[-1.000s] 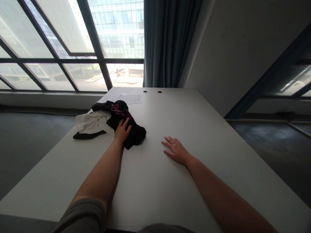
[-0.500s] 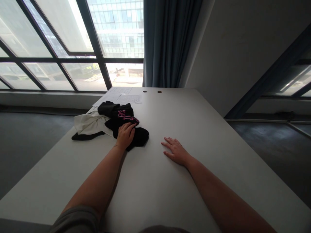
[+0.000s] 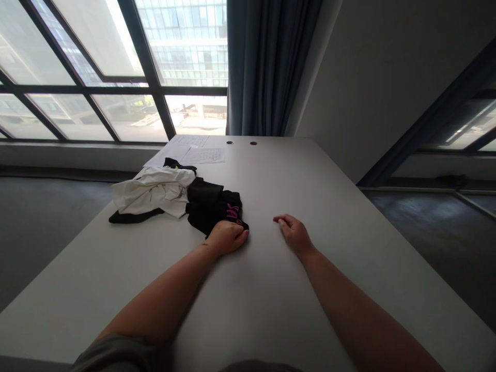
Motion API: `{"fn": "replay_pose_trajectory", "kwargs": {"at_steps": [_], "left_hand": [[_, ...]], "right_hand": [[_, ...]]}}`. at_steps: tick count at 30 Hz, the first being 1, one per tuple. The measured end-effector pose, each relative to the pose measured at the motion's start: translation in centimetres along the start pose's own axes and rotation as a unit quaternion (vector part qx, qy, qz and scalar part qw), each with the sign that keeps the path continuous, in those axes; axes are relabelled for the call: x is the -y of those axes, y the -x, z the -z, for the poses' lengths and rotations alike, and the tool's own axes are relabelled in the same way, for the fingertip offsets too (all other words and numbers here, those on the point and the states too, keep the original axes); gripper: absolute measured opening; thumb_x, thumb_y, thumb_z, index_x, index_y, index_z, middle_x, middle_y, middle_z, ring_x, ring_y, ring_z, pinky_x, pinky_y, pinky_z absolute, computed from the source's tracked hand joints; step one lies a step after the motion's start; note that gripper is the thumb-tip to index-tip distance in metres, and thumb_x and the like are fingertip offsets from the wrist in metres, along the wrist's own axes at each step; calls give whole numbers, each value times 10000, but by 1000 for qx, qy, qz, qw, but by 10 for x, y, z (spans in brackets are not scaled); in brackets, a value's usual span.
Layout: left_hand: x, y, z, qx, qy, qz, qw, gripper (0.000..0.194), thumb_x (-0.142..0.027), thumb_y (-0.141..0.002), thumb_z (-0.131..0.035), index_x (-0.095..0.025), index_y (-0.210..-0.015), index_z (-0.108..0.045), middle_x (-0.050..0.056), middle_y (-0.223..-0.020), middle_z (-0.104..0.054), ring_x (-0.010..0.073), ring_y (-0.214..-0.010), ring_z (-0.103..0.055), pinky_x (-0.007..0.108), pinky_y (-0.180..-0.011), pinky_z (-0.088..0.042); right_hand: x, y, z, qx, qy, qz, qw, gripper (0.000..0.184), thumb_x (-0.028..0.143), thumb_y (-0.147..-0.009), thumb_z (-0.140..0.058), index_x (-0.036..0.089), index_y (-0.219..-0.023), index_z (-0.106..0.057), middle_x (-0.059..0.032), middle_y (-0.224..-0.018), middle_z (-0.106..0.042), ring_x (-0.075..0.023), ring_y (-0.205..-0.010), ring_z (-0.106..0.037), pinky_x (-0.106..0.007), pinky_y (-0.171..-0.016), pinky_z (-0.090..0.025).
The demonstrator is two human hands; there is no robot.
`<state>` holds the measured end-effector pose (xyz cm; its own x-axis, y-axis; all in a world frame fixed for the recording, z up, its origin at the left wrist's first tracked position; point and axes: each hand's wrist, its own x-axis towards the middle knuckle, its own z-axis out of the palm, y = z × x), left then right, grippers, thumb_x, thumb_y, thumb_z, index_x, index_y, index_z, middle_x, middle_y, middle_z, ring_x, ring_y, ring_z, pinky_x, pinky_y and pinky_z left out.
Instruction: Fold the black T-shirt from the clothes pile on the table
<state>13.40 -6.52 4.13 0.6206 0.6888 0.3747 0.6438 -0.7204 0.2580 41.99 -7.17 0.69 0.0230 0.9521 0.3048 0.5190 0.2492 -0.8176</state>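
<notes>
Daylit table [image 3: 256, 310]: black garment [image 3: 203, 214] in the left hand [image 3: 227, 238]

Daylight came from the window [image 3: 127, 116], with a blue curtain [image 3: 267, 67] to its right. Black garment, pink lettering up, lay bunched on the table against the right side of a white cloth [image 3: 166, 188]; from where I stood I could not tell whether the two were caught together. Papers [image 3: 205, 155] lay behind.

Left grip: curled over the garment's near edge, thumb at its right side, cloth gathered beneath; fingertips hidden. Right hand [image 3: 295, 233]: well apart from the cloth, bent loosely near the table, nothing visible in it; whether thumb and fingers met, I could not tell.

Judgement on handling: limp fabric called for a full handful rather than one thin fold, and a low wrist. Any pull seemed best kept slow and level, with an eye on the white cloth lest it drag along.
</notes>
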Motion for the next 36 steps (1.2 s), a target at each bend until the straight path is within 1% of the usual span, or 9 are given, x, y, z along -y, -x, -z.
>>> {"fn": "replay_pose_trajectory", "kwargs": {"at_steps": [3,7,11,16,19,25,30,33,36], "left_hand": [[6,2,5,-40,-1,20,999,431,-394,-1019,-478,-220,-633,-558,27,-633,-596,170,-611,-554,315,-648,-416],[37,5,16,-203,-36,151,967,189,-369,-964,-576,-199,-973,-659,124,-1054,-689,280,-1037,-640,424,-968,-474],[67,5,15,-269,-52,298,914,611,-328,-870,-696,-207,-1439,-507,191,-1553,-435,379,-1455,-411,570,-1172,-347],[78,5,-5,-243,28,375,894,807,-370,-898,-689,-274,-1609,-320,178,-1727,-109,419,-1495,-389,586,-1152,-416],[86,6,-11,-220,76,359,904,731,-371,-922,-657,-254,-1587,-378,174,-1707,-218,416,-1467,-436,584,-1180,-399],[99,10,-5,-163,182,261,934,570,-295,-923,-580,-273,-1490,-534,74,-1574,-486,308,-1514,-387,515,-1282,-272],[71,5,-5,-55,246,169,953,469,-421,-971,-541,-234,-1393,-625,86,-1595,-457,297,-1495,-419,460,-1280,-283],[45,3,-5,1,281,116,953,487,-480,-973,-572,-242,-1395,-621,97,-1614,-437,312,-1504,-407,459,-1277,-285],[27,2,-3,61,329,43,942,491,-511,-953,-626,-250,-1369,-628,106,-1611,-445,329,-1493,-421,471,-1263,-304]], "right_hand": [[1,2,-2,14,-6,8,1000,293,385,-935,-528,211,-1004,-754,-70,-1017,-787,-227,-982,-729,-355,-919,-548],[6,3,-2,52,11,11,999,286,365,-930,-532,214,-1000,-764,-63,-1002,-787,-224,-964,-723,-349,-913,-536],[10,2,-2,75,23,18,997,278,345,-917,-536,215,-992,-770,-64,-997,-789,-222,-950,-725,-345,-903,-537],[12,2,-2,84,33,36,995,277,332,-913,-531,214,-982,-772,-70,-1017,-785,-224,-972,-721,-351,-924,-533],[13,2,-1,83,35,38,995,277,333,-914,-530,214,-979,-771,-72,-1020,-784,-228,-983,-719,-359,-929,-532],[9,3,-3,77,28,32,996,272,339,-927,-529,213,-986,-762,-66,-983,-783,-224,-950,-721,-360,-911,-537],[8,2,-3,18,26,79,996,260,330,-955,-516,220,-1017,-743,-71,-997,-753,-230,-965,-703,-391,-914,-554],[20,6,-2,-66,78,161,982,249,333,-960,-557,236,-1109,-730,-104,-1126,-700,-272,-1116,-644,-472,-1010,-527],[35,14,-3,-69,124,224,964,349,307,-966,-584,266,-1301,-673,-124,-1338,-614,-304,-1300,-548,-545,-1132,-443]]}}
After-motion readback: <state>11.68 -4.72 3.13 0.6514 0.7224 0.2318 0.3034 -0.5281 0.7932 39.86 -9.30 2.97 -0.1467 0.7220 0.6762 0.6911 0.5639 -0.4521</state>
